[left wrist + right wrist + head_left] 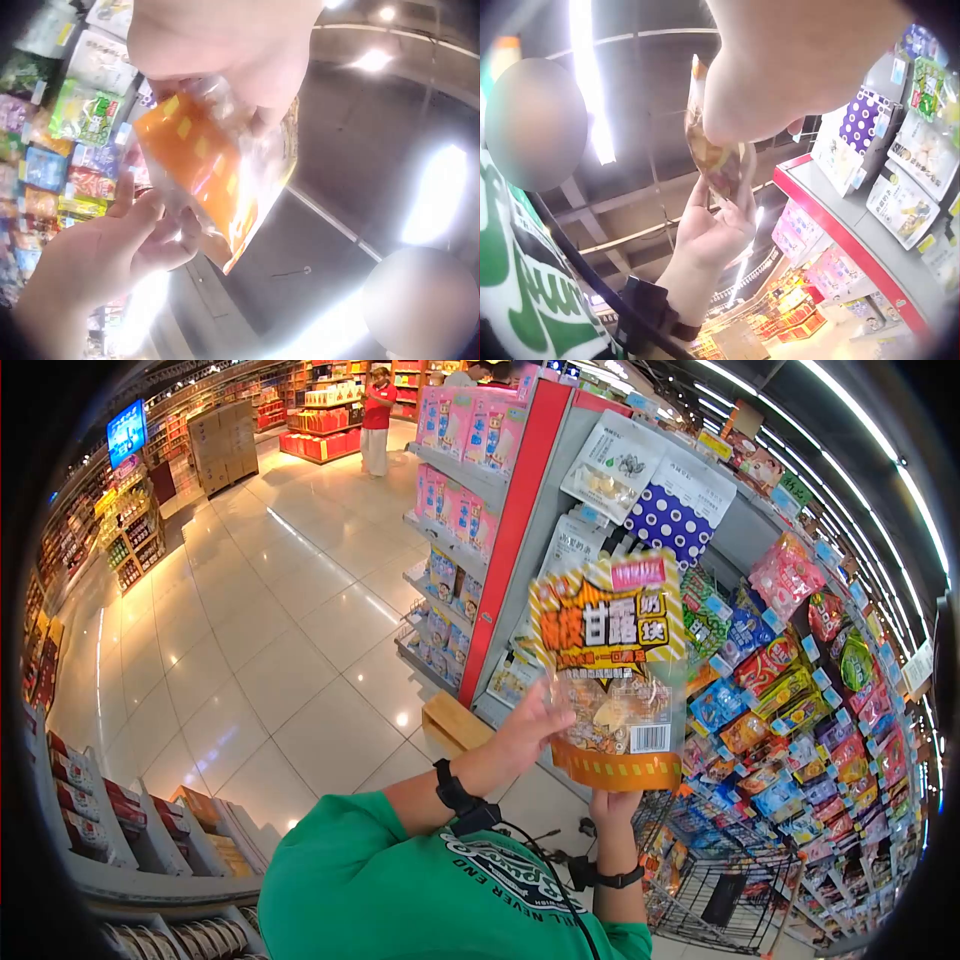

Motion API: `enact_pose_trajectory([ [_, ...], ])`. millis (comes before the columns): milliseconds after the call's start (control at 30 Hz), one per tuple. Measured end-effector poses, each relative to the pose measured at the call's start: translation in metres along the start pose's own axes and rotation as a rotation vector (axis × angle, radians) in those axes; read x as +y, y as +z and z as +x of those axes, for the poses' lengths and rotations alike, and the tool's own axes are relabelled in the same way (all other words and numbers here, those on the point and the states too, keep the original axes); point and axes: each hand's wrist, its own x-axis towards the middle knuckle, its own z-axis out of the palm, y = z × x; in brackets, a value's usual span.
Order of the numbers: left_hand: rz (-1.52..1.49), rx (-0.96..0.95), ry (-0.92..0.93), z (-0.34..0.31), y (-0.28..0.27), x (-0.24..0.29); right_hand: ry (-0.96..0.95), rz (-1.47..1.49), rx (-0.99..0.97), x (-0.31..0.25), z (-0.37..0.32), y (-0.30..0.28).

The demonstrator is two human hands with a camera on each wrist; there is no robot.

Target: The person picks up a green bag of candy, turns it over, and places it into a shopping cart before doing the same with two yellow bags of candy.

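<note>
A yellow-and-orange snack pouch (610,670) with a clear window, large printed characters and a barcode is held up upright in the head view. My left hand (535,720) grips its left edge, thumb across the front. Beneath the pouch, my right hand (612,805) holds the bottom edge; its fingers are mostly hidden behind the pouch there. From the left wrist, the orange base of the pouch (199,161) shows, with the right hand's (142,240) thumb and fingers at its lower edge. The right wrist view shows the left hand (716,232) around the pouch's side.
Behind the pouch stands a grey shelf with a red edge (515,540), bearing white bags (615,465) and a purple dotted bag (675,510). Rows of colourful snack packets (780,690) fill the right side. A black wire cart (725,900) stands below. Tiled floor (290,630) stretches left.
</note>
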Motion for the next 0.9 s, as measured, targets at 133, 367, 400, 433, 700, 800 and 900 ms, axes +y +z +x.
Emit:
enact_pose_trajectory([
  [133, 0.103, 0.0, 0.26, -0.008, 0.019, 0.028, 0.176, 0.528, 0.212, -0.029, 0.011, 0.005],
  [367, 0.199, -0.023, 0.415, -0.015, 0.035, 0.037, 0.244, 0.844, 0.342, -0.057, 0.019, -0.002],
  [400, 0.212, -0.034, 0.459, -0.015, 0.035, 0.038, 0.353, 0.948, 0.333, -0.06, 0.02, -0.004],
  [433, 0.227, -0.043, 0.507, -0.014, 0.036, 0.039, 0.461, 1.055, 0.322, -0.065, 0.025, -0.004],
  [700, 0.24, -0.003, 0.437, -0.008, 0.035, 0.047, 0.58, 1.241, 0.223, -0.057, 0.019, -0.018],
  [800, 0.258, 0.003, 0.447, -0.006, 0.031, 0.049, 0.59, 1.225, 0.199, -0.053, 0.016, -0.02],
  [900, 0.227, 0.005, 0.39, -0.008, 0.032, 0.058, 0.617, 1.191, 0.187, -0.059, 0.02, -0.018],
])
